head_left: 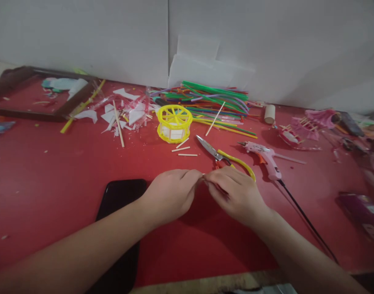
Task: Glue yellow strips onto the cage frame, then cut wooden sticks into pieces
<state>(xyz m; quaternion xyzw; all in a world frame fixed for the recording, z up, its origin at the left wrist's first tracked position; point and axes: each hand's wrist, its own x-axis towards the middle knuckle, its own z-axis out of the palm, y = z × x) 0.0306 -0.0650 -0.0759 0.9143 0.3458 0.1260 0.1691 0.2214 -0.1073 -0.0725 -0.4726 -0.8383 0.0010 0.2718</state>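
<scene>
My left hand [176, 191] and my right hand [234, 192] meet fingertip to fingertip above the red table. Both are closed in a pinch. A tiny pale bit shows between the fingertips, mostly hidden, and its kind cannot be made out. Just beyond my right hand lie scissors [219, 154] with yellow handles, blades apart. Short cut sticks [187, 155] rest in front of a small round yellow wheel-shaped model [174, 123] with white panels around its side. A pink glue gun [266, 159] lies on its side to the right.
A black phone-like slab [125, 192] lies under my left forearm. Colourful pipe cleaners [211, 98] are heaped by the wall. White scraps [136, 114] and a dark wooden frame [61, 110] are at left. The glue gun's cord [309, 222] runs toward the front edge.
</scene>
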